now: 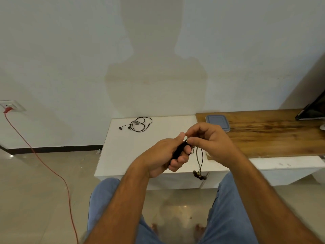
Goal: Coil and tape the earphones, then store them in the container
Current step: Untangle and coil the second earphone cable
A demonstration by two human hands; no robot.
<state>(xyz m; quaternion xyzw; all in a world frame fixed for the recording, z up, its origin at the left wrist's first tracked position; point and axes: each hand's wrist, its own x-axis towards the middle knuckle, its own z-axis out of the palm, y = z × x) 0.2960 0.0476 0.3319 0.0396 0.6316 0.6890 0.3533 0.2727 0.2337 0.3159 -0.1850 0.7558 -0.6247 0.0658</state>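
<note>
My left hand (165, 155) grips a black coiled bundle of earphone cord (179, 150), its fingers curled round it above the white table's front part. My right hand (209, 141) pinches the top of that bundle with thumb and fingertips. A loose length of the cord (200, 157) hangs down from the hands, with the earbuds (198, 174) dangling at the table's front edge. A second pair of black earphones (139, 124) lies loosely coiled at the back of the white table (123, 155). A grey-blue lidded container (218, 121) sits on the wooden board, behind my right hand. No tape is visible.
A wooden board (272, 134) covers the table's right part, with a dark screen (313, 110) at its far right. A red cable (44, 164) runs from a wall socket (10, 106) down across the floor at left. My knees are below the table's edge.
</note>
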